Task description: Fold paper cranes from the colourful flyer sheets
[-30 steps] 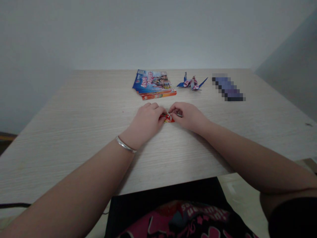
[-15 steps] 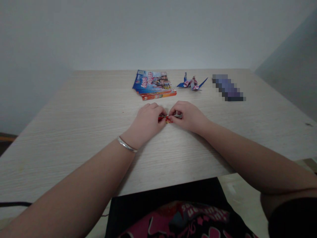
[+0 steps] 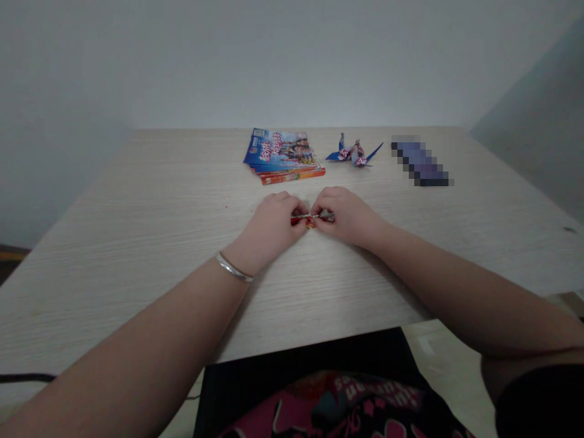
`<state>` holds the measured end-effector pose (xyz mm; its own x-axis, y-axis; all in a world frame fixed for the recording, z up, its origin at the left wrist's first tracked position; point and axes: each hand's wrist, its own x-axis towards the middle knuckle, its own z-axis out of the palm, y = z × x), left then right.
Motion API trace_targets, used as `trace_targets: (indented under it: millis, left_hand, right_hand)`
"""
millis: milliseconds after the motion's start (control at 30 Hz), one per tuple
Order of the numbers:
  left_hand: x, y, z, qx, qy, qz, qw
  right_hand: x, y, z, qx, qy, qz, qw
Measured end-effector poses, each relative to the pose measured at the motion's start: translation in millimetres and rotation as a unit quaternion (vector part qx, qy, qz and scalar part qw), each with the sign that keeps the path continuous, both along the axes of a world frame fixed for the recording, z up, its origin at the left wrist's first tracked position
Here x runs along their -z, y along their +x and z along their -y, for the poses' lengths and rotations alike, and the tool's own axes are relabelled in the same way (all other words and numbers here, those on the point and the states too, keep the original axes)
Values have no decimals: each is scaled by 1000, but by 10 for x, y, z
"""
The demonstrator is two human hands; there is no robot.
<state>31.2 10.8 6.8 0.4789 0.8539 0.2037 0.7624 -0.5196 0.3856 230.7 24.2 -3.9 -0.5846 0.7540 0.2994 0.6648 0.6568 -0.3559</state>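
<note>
Between both hands is a small piece of folded printed paper [image 3: 311, 222], red and yellow with greyish parts. My left hand [image 3: 278, 220], with a silver bangle at the wrist, pinches its left side between thumb and fingers. The right side is pinched by my right hand [image 3: 343, 213]. The thumbs nearly meet at the middle of the paper, just above the table. Most of the folded shape is hidden behind the fingers.
Beyond the hands lies a fanned stack of printed leaflets [image 3: 285, 155]. Folded paper cranes [image 3: 354, 152], blue and white, stand to its right. A blurred-out dark flat object [image 3: 420, 161] rests farther right on the pale wooden table [image 3: 150, 201].
The fingers have shifted slightly on the folded paper, and a little more of its silvery-grey edge shows between the hands. Both arms stay almost in place.
</note>
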Motion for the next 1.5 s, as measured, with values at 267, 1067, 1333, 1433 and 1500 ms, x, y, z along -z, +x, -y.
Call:
trace_targets:
  millis: [267, 1067, 1333, 1433, 1500]
  left_hand:
    - [-12, 2, 6, -13, -35, 34, 999]
    - [-32, -21, 39, 19, -34, 37, 999]
    - [26, -23, 18, 36, 0, -5, 999]
    - [38, -21, 18, 32, -4, -4, 999]
    - [32, -16, 24, 25, -8, -4, 1000]
  right_hand:
    - [-40, 32, -14, 40, -67, -32, 996]
    - [-146, 175, 64, 1, 41, 73, 996]
    - [-121, 109, 42, 8, 10, 78, 997]
    - [-126, 121, 43, 25, -21, 68, 997]
    - [-147, 157, 38, 33, -35, 71, 996]
